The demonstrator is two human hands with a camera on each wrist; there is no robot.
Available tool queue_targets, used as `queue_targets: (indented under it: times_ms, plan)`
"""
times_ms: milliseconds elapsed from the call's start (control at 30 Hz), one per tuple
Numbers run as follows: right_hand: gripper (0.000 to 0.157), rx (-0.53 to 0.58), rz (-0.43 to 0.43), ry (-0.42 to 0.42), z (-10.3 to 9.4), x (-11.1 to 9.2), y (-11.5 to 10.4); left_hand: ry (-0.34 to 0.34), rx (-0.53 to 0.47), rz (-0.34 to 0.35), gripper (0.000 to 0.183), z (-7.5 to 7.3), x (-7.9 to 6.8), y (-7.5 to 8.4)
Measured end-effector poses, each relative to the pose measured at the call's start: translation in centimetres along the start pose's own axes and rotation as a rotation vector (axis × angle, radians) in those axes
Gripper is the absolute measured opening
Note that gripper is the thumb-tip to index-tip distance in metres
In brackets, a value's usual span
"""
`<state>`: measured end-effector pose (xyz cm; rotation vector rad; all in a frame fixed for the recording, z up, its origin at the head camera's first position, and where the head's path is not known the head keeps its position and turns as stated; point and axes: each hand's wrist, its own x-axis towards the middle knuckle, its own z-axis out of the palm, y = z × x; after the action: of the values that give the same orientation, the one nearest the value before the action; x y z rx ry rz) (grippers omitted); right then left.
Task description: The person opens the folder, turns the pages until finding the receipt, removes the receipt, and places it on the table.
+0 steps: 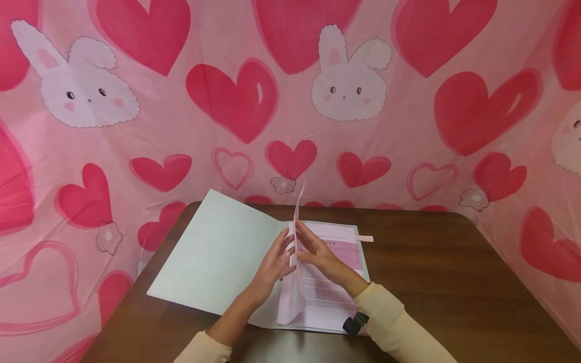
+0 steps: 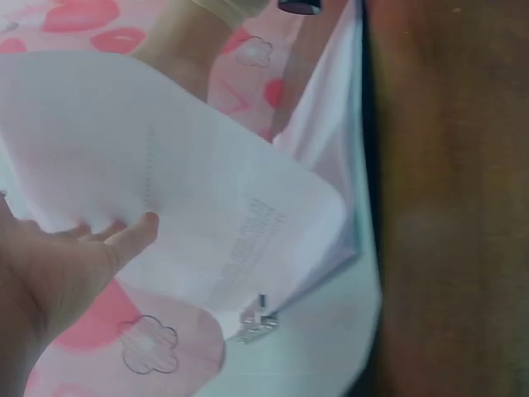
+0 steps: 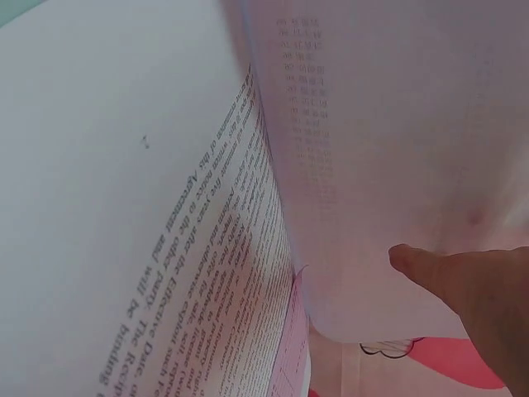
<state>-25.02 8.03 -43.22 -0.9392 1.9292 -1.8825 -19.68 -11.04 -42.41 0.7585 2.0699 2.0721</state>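
Note:
A pale green folder [image 1: 218,257] lies spread on the table. Between my two hands a sheet of paper [image 1: 297,287] stands upright, bowed a little. My left hand [image 1: 271,262] touches its left face with fingers spread; in the left wrist view the thumb [image 2: 136,240] lies against the faintly printed paper. On the other side my right hand [image 1: 323,256] rests with extended fingers, and the right wrist view shows its thumb [image 3: 426,269] against the sheet. Under the right hand lie printed pages [image 1: 324,302] with a pink block [image 1: 342,253]. A metal fastener [image 2: 258,325] shows at the folder's spine.
Dark brown wooden table [image 1: 436,282] extends to the right of the folder. A pink tab [image 1: 365,238] sticks out past the folder's right edge. Behind the table hangs a pink cloth [image 1: 290,131] with hearts and rabbits. A black device [image 1: 354,323] sits at my right wrist.

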Motion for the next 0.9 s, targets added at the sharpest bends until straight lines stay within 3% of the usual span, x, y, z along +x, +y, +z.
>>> queue_targets:
  times_ms: [200, 467, 767, 900]
  plan:
    - [0.092, -0.010, -0.006, 0.014, 0.3, 0.1, -0.2, 0.056, 0.046, -0.017, 0.073, 0.0, 1.2, 1.5]
    - [0.099, -0.026, 0.003, 0.032, 0.5, 0.2, -0.1, 0.057, 0.135, 0.058, 0.070, -0.2, 2.3, 3.1]
    - [0.098, -0.036, 0.004, 0.021, 0.9, 0.2, -0.1, 0.146, 0.096, -0.075, 0.068, -0.6, 2.6, 3.7]
    - [0.099, -0.026, 0.000, 0.002, 0.9, 0.0, 0.0, 0.201, 0.148, -0.089, 0.062, -1.0, 2.5, 3.7]
